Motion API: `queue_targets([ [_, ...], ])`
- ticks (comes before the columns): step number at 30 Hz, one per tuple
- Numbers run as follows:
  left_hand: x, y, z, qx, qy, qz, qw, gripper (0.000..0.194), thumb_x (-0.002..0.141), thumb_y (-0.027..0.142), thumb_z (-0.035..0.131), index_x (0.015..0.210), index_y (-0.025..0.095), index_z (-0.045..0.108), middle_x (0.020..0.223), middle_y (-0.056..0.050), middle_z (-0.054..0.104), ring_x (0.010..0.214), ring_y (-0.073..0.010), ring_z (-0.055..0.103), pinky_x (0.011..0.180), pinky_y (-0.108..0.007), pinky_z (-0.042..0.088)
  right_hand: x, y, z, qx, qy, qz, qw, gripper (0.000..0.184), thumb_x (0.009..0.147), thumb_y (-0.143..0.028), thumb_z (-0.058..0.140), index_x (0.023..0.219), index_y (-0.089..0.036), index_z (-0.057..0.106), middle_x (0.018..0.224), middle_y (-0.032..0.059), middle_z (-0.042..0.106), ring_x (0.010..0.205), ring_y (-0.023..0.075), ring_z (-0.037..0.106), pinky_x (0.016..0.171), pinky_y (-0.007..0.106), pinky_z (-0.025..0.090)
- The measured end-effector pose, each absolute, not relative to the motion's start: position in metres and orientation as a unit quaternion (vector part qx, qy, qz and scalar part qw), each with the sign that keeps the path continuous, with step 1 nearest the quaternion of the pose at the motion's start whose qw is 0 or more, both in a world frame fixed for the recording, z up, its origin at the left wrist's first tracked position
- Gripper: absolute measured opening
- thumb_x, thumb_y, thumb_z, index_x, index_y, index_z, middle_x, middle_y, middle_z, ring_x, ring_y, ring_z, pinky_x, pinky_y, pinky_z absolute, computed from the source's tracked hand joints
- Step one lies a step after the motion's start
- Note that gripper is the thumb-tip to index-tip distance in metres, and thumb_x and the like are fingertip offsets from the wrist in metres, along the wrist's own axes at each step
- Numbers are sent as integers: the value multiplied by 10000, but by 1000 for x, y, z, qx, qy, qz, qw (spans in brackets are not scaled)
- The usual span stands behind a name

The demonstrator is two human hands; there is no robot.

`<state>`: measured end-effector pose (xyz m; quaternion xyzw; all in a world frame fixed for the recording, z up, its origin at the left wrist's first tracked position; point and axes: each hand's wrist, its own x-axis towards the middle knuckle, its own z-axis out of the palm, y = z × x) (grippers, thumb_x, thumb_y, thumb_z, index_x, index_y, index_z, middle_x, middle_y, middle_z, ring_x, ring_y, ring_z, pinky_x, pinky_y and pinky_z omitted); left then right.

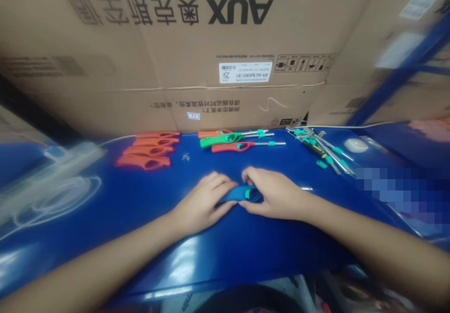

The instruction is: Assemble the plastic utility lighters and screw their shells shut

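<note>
Both hands are on a blue long-reach lighter (234,194) just above the blue table. My left hand (206,202) wraps round its handle end, fingers closed. The fingers of my right hand (276,193) curl around the trigger-loop end, where a teal trigger (249,194) shows. A bit of metal tube (307,189) sticks out past my right wrist; the stretch between is covered by the hand. Behind the hands lie finished-looking lighters with metal tubes: an orange one (211,133), a green one (220,139) and a red one (230,147).
Several orange-red lighter handles (149,151) lie at the back left, beside tiny metal pieces (186,156). Loose metal tubes with teal parts (330,151) and a screwdriver (313,149) lie back right. A large cardboard box (168,69) walls the back; a power strip (75,160) and cable sit left.
</note>
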<state>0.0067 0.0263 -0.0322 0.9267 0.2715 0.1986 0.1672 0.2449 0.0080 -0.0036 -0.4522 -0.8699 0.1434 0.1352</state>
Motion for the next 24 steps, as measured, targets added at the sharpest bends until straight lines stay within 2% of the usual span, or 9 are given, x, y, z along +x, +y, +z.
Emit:
queue_targets([
  [5,6,28,-29,906,298,215,208,259,1030,343,504,1235,201,576,1169,-92,616,1067,-240,551,995,-428,434,253,15,4,-534,-805,222,130,564,797,-636,696,1126,-237,470,988,27,638,755,179,597,628,273,391],
  [8,6,29,-27,900,306,218,220,254,1037,355,494,1222,204,577,1159,-86,619,1056,-238,546,983,-426,432,255,18,5,-558,-785,237,127,556,804,-689,652,1082,-238,485,978,30,649,764,186,596,635,283,391],
  [16,5,30,-25,896,310,217,233,247,1040,371,487,1209,219,584,1164,-75,627,1070,-236,548,993,-413,432,256,21,2,-553,-783,239,154,404,883,-634,581,897,-231,581,836,8,683,737,177,593,642,283,374],
  [21,4,32,-26,894,304,219,245,246,1042,369,484,1220,227,577,1174,-65,624,1083,-226,548,992,-391,439,260,26,-2,-523,-771,309,193,411,956,-582,497,852,-207,626,806,12,672,728,164,572,697,295,407],
  [24,3,34,-29,888,307,228,253,257,1045,360,480,1250,226,558,1198,-63,609,1121,-218,545,1017,-381,436,263,30,-1,-500,-755,365,215,477,971,-604,446,811,-190,621,743,-1,606,686,151,520,682,295,400],
])
